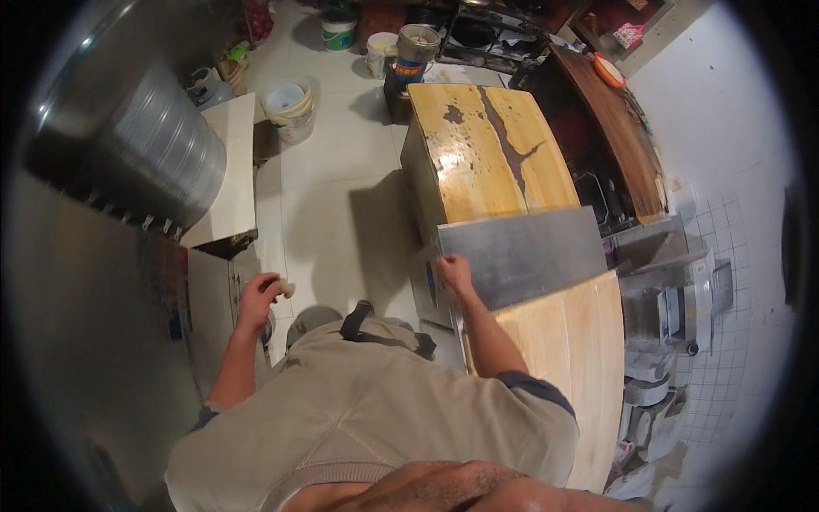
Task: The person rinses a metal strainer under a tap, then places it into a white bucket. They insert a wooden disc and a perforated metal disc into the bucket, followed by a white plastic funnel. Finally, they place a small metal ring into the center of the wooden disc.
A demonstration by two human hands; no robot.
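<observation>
My left hand (258, 300) is held out over the floor at my left side. Its fingers are closed on a small beige lump (287, 290), whose kind I cannot make out. My right hand (455, 273) is closed at the left edge of a smooth grey metal panel (529, 256), between two wooden tops. Whether it grips anything there is hidden. A small blue light shows on the upright front just left of that hand.
Beyond the panel lies a wooden top (469, 154) with dark worn patches; a pale wooden top (563, 341) is nearer. At left stands a large ribbed metal drum (171, 145) on a board. Buckets (290, 115) stand on the tiled floor. A metal machine (682, 299) stands at right.
</observation>
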